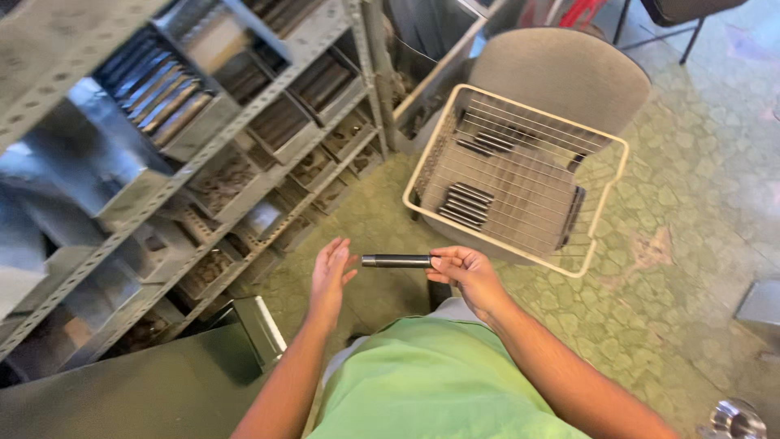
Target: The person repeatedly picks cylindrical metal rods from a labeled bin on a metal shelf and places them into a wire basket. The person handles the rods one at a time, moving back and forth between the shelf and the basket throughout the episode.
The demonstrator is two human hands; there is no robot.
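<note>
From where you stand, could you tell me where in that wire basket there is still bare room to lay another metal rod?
The wire basket on the grey chair has a bare middle strip between the near rod stack and the far rod stack. Its right side holds dark pieces along the wall. The shelf bins look crowded. The right hand holds a rod.

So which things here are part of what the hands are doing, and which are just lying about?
In hand:
right hand gripping metal rod
left hand open beside its end
wire basket holding similar rods

Lying about:
grey chair
metal shelving
</note>
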